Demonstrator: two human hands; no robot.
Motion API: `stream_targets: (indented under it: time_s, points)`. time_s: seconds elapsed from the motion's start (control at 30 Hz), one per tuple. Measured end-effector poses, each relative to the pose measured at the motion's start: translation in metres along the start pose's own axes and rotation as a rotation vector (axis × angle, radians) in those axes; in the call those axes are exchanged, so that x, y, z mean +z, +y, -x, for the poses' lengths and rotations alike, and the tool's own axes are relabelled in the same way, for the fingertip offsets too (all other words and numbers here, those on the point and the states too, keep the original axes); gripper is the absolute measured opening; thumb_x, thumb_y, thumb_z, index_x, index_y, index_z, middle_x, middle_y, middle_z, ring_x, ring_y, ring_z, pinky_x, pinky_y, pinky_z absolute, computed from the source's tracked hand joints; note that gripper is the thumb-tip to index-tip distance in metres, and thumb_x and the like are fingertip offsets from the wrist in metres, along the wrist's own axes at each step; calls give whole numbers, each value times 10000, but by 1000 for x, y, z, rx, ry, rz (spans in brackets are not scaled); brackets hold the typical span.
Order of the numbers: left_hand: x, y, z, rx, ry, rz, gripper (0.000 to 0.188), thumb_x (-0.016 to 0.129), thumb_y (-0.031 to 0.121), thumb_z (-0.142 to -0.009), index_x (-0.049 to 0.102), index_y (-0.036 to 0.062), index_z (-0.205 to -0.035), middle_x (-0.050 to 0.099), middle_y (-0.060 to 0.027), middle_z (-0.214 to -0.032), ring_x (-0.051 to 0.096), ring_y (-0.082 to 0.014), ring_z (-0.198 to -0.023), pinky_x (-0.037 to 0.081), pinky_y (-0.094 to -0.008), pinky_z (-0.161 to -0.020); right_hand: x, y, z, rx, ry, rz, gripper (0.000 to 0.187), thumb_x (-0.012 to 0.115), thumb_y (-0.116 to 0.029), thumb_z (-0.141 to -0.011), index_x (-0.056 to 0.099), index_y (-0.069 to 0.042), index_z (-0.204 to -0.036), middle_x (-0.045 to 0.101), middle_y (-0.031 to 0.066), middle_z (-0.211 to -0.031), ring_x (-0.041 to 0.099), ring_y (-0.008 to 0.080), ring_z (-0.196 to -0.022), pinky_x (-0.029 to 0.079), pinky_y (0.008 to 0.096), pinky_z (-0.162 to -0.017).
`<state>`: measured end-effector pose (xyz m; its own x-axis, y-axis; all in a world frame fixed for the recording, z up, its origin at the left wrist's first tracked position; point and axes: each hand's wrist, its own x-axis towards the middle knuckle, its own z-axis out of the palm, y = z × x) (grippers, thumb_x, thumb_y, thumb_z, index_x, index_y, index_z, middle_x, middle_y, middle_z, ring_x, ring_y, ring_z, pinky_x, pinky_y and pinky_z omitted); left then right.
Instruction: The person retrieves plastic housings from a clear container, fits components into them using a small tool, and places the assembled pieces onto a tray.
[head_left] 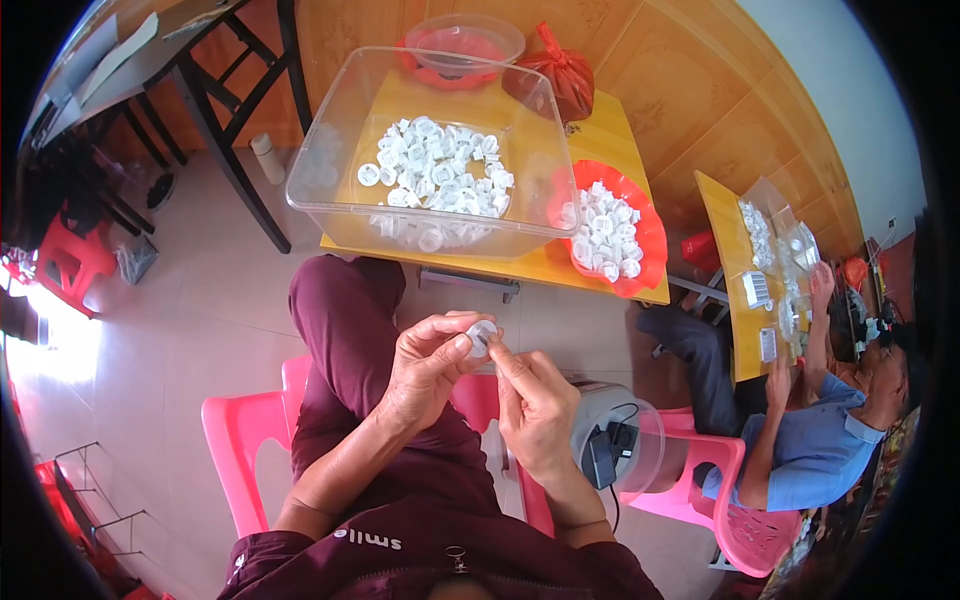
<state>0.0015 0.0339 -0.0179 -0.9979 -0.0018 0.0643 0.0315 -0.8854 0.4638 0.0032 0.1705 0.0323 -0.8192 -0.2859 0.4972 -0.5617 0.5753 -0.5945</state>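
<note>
Above my lap, my left hand [428, 362] pinches a small round white plastic piece [481, 338] between thumb and fingers. My right hand [535, 402] is closed, its index finger and thumb meeting at the face of that piece. A small dark spot shows at its middle, too small to name. Beyond my knees, a large clear plastic bin [430, 215] on the yellow table [625, 130] holds a loose heap of similar white pieces [440, 165]. To its right, a red scalloped basin [652, 240] contains more white pieces [605, 235].
A knotted red bag [560, 75] and a clear bowl [465, 40] stand at the table's back. At right, a co-worker in a blue shirt [815, 445] works at another yellow table [730, 230]. Black devices with a cable [600, 460] lie beside my right forearm. Pink chairs [240, 430] stand around.
</note>
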Motion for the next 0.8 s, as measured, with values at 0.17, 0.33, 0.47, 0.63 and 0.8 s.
stream_targets:
  time_s: [0.17, 0.33, 0.47, 0.63, 0.8]
  points:
    - [-1, 0, 0, 1, -6, -2, 186, 597, 27, -860, 635, 36, -1042, 608, -118, -1100, 598, -219, -1019, 527, -379, -873, 0, 1, 1, 17, -39, -10, 351, 597, 83, -784, 652, -61, -1100, 549, 99, -696, 544, 185, -563, 441, 281, -513]
    - [1, 0, 0, 7, -14, -7, 187, 593, 25, -861, 633, 33, -1043, 604, -123, -1099, 596, -222, -1021, 528, -378, -874, 4, 4, 2, 6, 15, -15, 400, 631, 52, -724, 668, -115, -1086, 524, 54, -692, 545, 200, -532, 430, 316, -474]
    - [0, 1, 0, 22, -24, -29, 189, 586, 14, -862, 633, 32, -1044, 603, -124, -1091, 595, -222, -1023, 527, -373, -873, 6, 2, 2, 11, 14, 1, 412, 628, 59, -721, 664, -115, -1093, 526, 55, -696, 549, 199, -543, 435, 316, -481]
    - [-1, 1, 0, 16, -13, -25, 189, 584, 2, -860, 633, 32, -1040, 606, -123, -1081, 596, -222, -1021, 522, -371, -877, 8, 2, 3, 17, 20, -3, 424, 622, 74, -714, 661, -109, -1095, 528, 58, -700, 560, 198, -568, 444, 318, -494]
    - [-3, 0, 1, 27, -12, -53, 183, 596, -2, -852, 642, 40, -1024, 595, -113, -1088, 586, -212, -1030, 505, -366, -898, 10, 2, 4, 29, 21, -9, 433, 619, 79, -710, 658, -105, -1101, 532, 62, -707, 561, 200, -573, 448, 318, -500]
